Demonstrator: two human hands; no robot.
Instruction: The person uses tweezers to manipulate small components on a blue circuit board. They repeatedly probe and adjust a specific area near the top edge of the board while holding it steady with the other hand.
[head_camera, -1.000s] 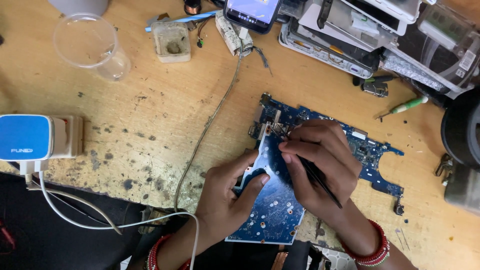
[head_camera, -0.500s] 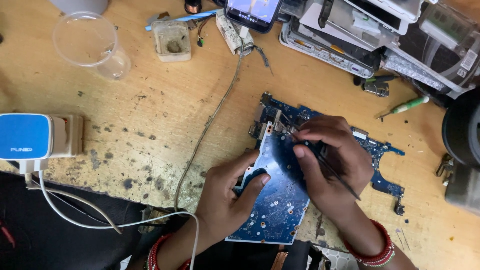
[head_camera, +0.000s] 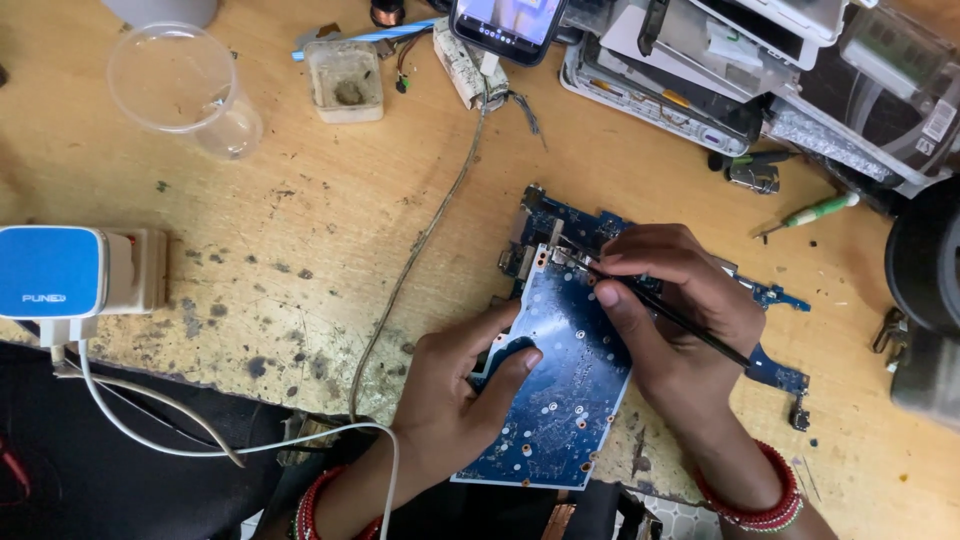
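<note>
On the worn wooden bench (head_camera: 300, 220) before us lies a blue circuit board (head_camera: 560, 390), its near end overhanging the table edge. Our left hand (head_camera: 455, 400) grips the board's left side, thumb pressed flat on its face, while our right hand (head_camera: 680, 310) pinches thin black tweezers (head_camera: 660, 312) whose tips touch the board's upper corner. A clear plastic cup (head_camera: 185, 90) and a blue-and-white charger (head_camera: 55, 275) sit well apart to the left.

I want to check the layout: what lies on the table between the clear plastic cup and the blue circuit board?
In the head view, between the clear plastic cup and the blue circuit board lies stained bare table, crossed by one thin grey cable.
</note>
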